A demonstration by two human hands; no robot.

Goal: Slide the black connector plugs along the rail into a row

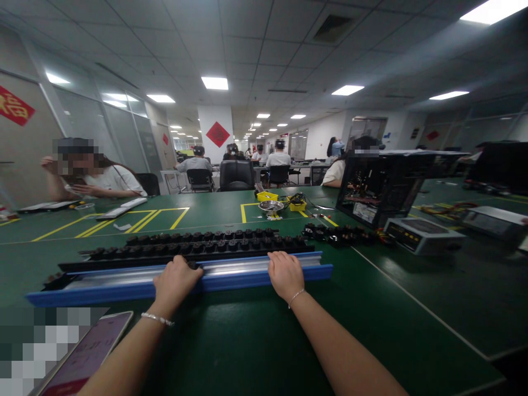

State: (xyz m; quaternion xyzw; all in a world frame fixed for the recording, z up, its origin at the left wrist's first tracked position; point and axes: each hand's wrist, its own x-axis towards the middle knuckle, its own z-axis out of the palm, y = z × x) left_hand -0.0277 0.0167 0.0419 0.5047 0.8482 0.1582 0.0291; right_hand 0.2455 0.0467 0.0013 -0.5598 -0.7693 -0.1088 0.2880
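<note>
A long blue rail (pixel 247 282) with a silver channel along its middle lies across the green table in front of me. Over its left half, my left hand (pixel 176 281) is closed, with a small black part (pixel 192 265) showing between thumb and fingers. My right hand (pixel 285 276) grips the rail toward its right end, fingers bent over the far wall; the fingertips are hidden. Dark pieces (pixel 58 280) sit in the channel's left end. Just behind the rail, black strips (pixel 173 257) carry rows of round black parts (pixel 231 243).
A phone (pixel 93 352) lies at the lower left. Behind the strips stand a metal bowl (pixel 271 206) and yellow bins (pixel 267 196). To the right are an open computer case (pixel 377 190), a power supply (pixel 424 235) and black cables (pixel 342 234). A person (pixel 119 179) sits across the table.
</note>
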